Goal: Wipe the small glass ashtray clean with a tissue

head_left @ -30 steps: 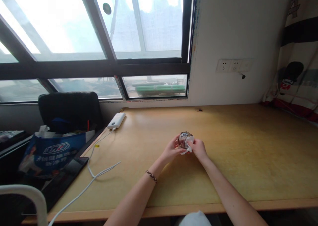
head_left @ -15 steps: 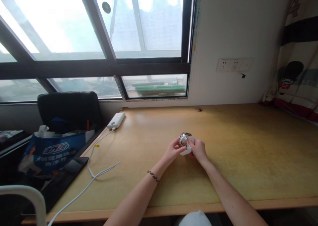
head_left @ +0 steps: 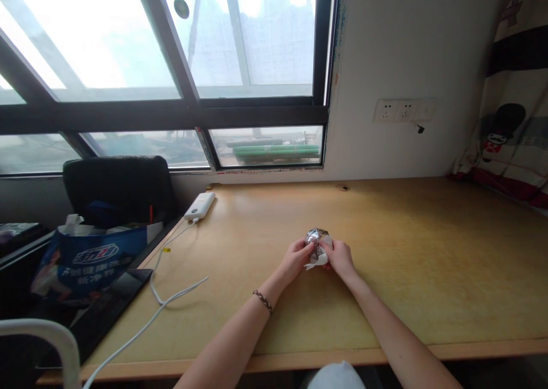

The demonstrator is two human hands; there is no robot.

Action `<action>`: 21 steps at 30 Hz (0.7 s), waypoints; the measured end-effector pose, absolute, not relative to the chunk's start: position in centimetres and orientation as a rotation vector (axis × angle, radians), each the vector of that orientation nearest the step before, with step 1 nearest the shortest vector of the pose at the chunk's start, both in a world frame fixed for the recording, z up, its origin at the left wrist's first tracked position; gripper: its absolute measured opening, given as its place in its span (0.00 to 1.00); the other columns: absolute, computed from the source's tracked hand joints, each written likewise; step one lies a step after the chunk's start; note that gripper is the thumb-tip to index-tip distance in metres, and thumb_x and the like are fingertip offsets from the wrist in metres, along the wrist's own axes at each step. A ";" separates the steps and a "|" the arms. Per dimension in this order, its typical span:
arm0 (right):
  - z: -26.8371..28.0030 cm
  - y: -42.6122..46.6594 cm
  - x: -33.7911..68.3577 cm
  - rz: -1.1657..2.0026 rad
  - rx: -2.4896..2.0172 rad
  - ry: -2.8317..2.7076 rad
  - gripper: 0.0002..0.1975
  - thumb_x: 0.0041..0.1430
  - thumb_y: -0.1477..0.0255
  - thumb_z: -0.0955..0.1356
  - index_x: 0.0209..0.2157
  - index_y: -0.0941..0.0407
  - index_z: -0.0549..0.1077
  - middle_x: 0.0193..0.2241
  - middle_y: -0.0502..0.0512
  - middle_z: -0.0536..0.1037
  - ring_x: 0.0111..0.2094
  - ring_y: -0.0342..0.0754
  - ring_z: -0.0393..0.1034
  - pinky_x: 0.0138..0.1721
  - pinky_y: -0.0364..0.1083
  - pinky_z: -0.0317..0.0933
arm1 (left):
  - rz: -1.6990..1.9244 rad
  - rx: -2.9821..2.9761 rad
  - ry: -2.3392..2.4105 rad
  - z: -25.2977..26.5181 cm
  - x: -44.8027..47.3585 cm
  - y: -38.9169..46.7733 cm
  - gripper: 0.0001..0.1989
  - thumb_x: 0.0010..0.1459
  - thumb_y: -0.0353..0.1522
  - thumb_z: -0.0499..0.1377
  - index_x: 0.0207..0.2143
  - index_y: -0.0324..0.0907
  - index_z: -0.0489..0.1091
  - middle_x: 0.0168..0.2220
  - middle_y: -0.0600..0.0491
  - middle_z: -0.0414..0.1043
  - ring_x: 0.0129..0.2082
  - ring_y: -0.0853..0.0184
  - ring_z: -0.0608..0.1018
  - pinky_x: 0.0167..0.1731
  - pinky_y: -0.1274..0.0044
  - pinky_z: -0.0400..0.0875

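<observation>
A small crumpled silver-foil packet (head_left: 315,239) with a white paper edge sits between my two hands, just above the wooden desk (head_left: 428,252). My left hand (head_left: 294,260) grips its left side with fingers curled onto it. My right hand (head_left: 340,258) holds its right side, thumb pressed against the foil. A braided bracelet (head_left: 262,300) circles my left wrist. The underside of the packet is hidden by my fingers.
A white power bank (head_left: 200,205) lies at the desk's back left, its white cable (head_left: 171,298) trailing toward the front edge. Left of the desk stand a black chair (head_left: 117,186), a blue bag (head_left: 92,258) and a dark tablet (head_left: 111,303). Wall sockets (head_left: 402,110) sit above the desk.
The foil packet has turned slightly in my fingers and both hands have shifted a little to the left; the white paper edge now hangs lower at the left.
</observation>
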State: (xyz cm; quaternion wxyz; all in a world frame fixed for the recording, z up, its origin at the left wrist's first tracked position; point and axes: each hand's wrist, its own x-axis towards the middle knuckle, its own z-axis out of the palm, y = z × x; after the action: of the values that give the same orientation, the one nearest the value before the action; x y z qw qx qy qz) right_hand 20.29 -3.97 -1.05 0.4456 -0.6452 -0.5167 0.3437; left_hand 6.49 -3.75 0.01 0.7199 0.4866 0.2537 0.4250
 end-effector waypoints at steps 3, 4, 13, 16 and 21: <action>-0.9 -4.1 20.5 0.557 -1.577 -1.414 0.13 0.47 0.62 0.63 0.21 0.57 0.71 0.16 0.53 0.73 0.16 0.44 0.65 0.17 0.40 0.54 | 0.986 1.127 0.658 -0.7 6.3 -3.2 0.22 0.48 0.42 0.56 0.39 0.32 0.68 0.33 0.45 0.71 0.31 0.65 0.73 0.34 0.74 0.67; -0.8 -4.2 20.5 0.488 -1.564 -1.458 0.13 0.48 0.62 0.63 0.21 0.57 0.71 0.16 0.53 0.73 0.18 0.45 0.65 0.19 0.40 0.54 | 1.001 1.154 0.699 -1.0 6.3 -3.0 0.22 0.47 0.42 0.56 0.37 0.32 0.69 0.32 0.45 0.72 0.31 0.65 0.73 0.34 0.74 0.66; -0.6 -4.2 20.4 0.820 -1.554 -1.312 0.14 0.47 0.61 0.63 0.21 0.58 0.70 0.13 0.51 0.71 0.11 0.43 0.62 0.12 0.40 0.52 | 1.053 1.254 0.779 -2.6 6.2 -2.7 0.24 0.51 0.46 0.50 0.33 0.32 0.71 0.29 0.46 0.72 0.29 0.65 0.73 0.32 0.75 0.66; -1.1 -3.8 20.5 1.036 -1.509 -1.161 0.14 0.45 0.61 0.63 0.20 0.59 0.69 0.11 0.52 0.69 0.10 0.43 0.61 0.11 0.40 0.53 | 1.043 1.235 0.677 -2.0 6.5 -3.0 0.25 0.51 0.46 0.50 0.36 0.32 0.70 0.31 0.46 0.72 0.32 0.64 0.73 0.33 0.75 0.65; -2.2 -3.5 20.7 1.174 -1.422 -1.011 0.13 0.44 0.63 0.65 0.19 0.59 0.67 0.09 0.50 0.67 0.10 0.42 0.60 0.10 0.39 0.53 | 0.987 1.247 0.556 -0.7 6.4 -3.4 0.22 0.49 0.40 0.56 0.43 0.34 0.68 0.38 0.45 0.71 0.38 0.61 0.72 0.39 0.74 0.63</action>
State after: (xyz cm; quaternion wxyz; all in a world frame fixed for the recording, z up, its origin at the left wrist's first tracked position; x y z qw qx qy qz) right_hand 20.73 -3.48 -2.16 0.4962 -0.5871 -0.4173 0.4848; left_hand 6.44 -3.42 -0.69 0.6657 0.5524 0.2464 0.4370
